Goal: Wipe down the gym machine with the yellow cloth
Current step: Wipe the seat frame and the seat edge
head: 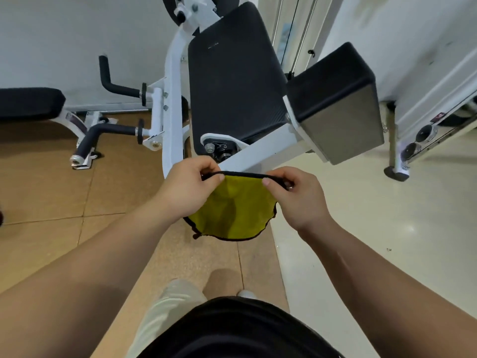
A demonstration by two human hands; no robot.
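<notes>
1. The yellow cloth is held in the air in front of the person, at the near end of the gym machine.
2. The left hand pinches the cloth's dark top hem between thumb and curled fingers at the hem's left end.
3. The right hand pinches the same hem at its right end, thumb on top.
4. The hem is pulled taut between the two hands. Its long axis runs left to right across the view, dropping slightly toward the right hand.
5. The rest of the cloth hangs down from the hem, yellow face toward the camera. Its dark-edged lower border curves and points down toward the floor.
6. The long black pad of the machine has its long axis running away from the person, its near end just beyond the hands.
7. A second black pad sits to the right of the long pad on a white arm.
8. Two black-gripped handles project to the left of the white frame.
9. Whether the cloth touches the frame cannot be told; it is apart from both pads.
10. The tan tiled floor lies under the machine.
</notes>
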